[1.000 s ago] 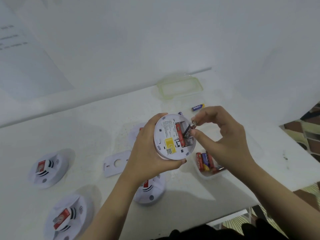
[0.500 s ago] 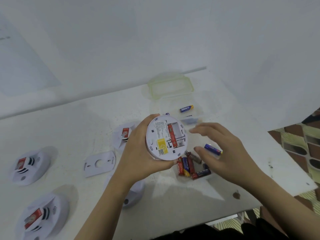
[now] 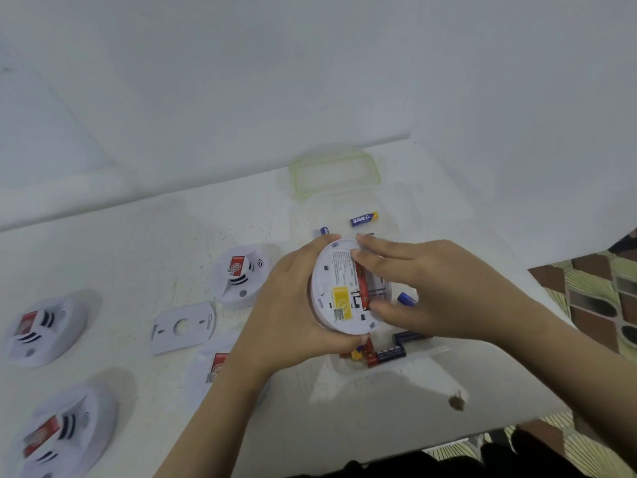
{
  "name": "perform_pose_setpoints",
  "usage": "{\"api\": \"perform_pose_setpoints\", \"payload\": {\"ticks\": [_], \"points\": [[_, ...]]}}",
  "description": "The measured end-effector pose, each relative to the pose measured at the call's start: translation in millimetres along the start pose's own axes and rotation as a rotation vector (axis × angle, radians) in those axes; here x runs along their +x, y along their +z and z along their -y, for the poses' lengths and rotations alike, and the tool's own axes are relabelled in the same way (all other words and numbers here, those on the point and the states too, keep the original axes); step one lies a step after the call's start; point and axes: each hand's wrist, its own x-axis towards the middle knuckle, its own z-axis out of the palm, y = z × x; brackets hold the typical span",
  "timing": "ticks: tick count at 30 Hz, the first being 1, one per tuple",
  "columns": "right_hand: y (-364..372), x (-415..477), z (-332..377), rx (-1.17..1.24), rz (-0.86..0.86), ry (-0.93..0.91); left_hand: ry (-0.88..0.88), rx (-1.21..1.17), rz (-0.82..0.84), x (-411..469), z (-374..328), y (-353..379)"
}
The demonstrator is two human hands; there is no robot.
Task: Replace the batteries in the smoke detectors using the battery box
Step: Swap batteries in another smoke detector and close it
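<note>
While upturned in left hand [image 3: 293, 305], smoke detector [image 3: 339, 288] under right hand [image 3: 444, 291].

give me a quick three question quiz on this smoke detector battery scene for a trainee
1. True or false: the smoke detector gripped by the left hand shows its back, with a red battery in its compartment, while the right hand, a blue battery by its thumb, reaches over it.
2. Where is the green-rimmed lid? A) on a battery box B) lying on the table beyond the hands C) under a detector
3. How many other smoke detectors lie on the table?

Key: 1 true; 2 B; 3 four, one partly behind the left forearm.
</note>
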Motion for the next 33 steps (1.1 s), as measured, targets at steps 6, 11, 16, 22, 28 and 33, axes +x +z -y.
{"api": "perform_pose_setpoints", "payload": {"ticks": [6,11,16,22,28,33], "points": [[5.8,6.1,-4.3,-0.032,-0.036,-0.079,0.038,-0.04,-0.026,7.3,-8.4,-1.5],[9.9,7.8,-7.7,0.032,-0.025,-0.074,0.005,-0.078,-0.033,9.1,-6.0,-5.0],[16.3,2.1,-12.0,0.2,-0.019,-0.03,0.028,-0.111,-0.055,11.0,-5.9,-8.0],[28.0,-2.5,-14.2,0.426,-0.073,0.078,0.065,-0.115,-0.105,9.4,-0.8,-8.4],[21.2,-11.2,-14.0,0.547,-0.308,0.195,0.085,-0.109,-0.194,9.1,15.1,-15.7],[16.5,-16.7,-26.9,0.476,-0.03,0.218,0.04,-0.046,-0.295,14.9,25.6,-20.2]]}}
